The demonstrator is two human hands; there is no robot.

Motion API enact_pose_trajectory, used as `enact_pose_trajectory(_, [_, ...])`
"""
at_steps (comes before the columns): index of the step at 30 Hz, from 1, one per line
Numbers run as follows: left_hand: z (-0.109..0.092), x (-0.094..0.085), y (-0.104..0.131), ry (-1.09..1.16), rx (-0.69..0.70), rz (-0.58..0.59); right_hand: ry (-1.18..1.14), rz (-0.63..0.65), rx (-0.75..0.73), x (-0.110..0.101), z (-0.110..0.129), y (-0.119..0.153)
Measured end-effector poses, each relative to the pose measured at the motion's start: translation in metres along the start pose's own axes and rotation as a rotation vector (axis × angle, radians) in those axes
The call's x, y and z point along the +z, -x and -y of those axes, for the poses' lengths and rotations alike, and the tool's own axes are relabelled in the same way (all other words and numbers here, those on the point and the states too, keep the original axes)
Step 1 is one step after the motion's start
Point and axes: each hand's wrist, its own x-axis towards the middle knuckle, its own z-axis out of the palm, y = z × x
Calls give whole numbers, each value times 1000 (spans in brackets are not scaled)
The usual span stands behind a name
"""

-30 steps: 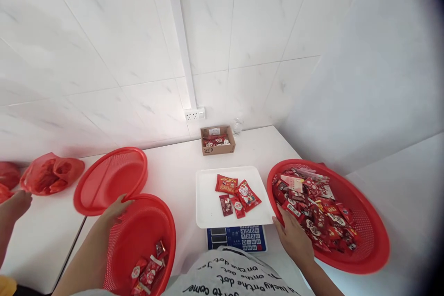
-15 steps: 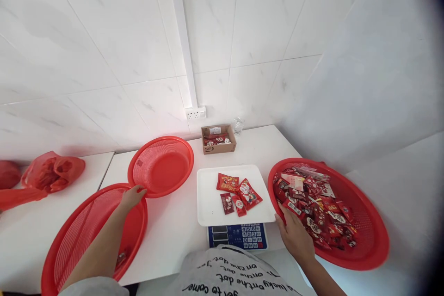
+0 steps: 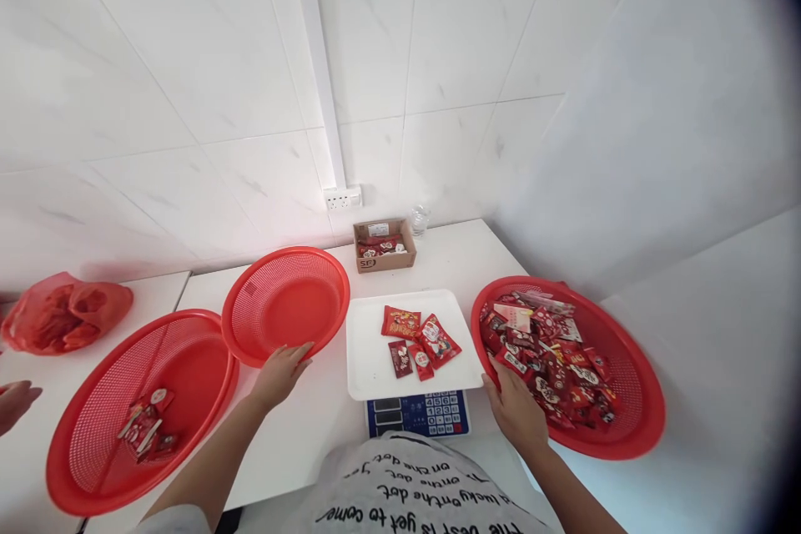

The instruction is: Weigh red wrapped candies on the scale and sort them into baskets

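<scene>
My left hand [image 3: 281,377] rests on the near rim of a round red basket [image 3: 300,313] with nothing in it, fingers over the edge. My right hand [image 3: 514,409] holds the left rim of a big red basket [image 3: 644,400] heaped with red snack packets [image 3: 556,375]. Between the hands, a white tray [image 3: 369,375] sits on a blue weighing scale [image 3: 416,415]. Several packets lie on the tray, among them an orange-red one [image 3: 401,322] and a dark red one [image 3: 400,359].
A larger red basket [image 3: 81,434] at the left holds several packets [image 3: 147,425]. Another person's hand [image 3: 17,405] shows at the left edge. Behind are a red plastic bag [image 3: 68,313], a cardboard box [image 3: 385,260] of packets and a clear cup [image 3: 419,219].
My left hand has shifted right along the small basket's rim. The large left basket sits further left, its packets now uncovered by my arm. Another person's hand has appeared at left.
</scene>
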Motion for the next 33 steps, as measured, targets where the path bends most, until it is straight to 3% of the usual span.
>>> enact_pose_trajectory(6, [-8, -6, -28, 5, -71, -58, -2, 15, 12, -5, 5, 2])
enact_pose_trajectory(10, [-27, 5, -45, -9, -48, -135, -17, 19, 15, -9, 8, 3])
enact_pose_trajectory(13, [-66, 24, -52, -8, 112, -218, -22, 23, 22, -11, 10, 4])
enact_pose_trajectory(17, [-133, 51, -59, 53, 390, -100, -13, 25, 37, -11, 11, 3])
enact_pose_trajectory(21, [-174, 63, -64, 60, 419, -100, -1, 35, 39, -10, 9, 3])
enact_pose_trajectory(24, [-180, 62, -66, 131, 392, -80, 4, 26, 27, -11, 9, 3])
enact_pose_trajectory(29, [-175, 58, -67, 324, 123, -46, 21, 37, 36, -12, 10, 4])
enact_pose_trajectory(33, [-166, 46, -73, 347, 17, -67, 29, 41, 35, -12, 10, 4])
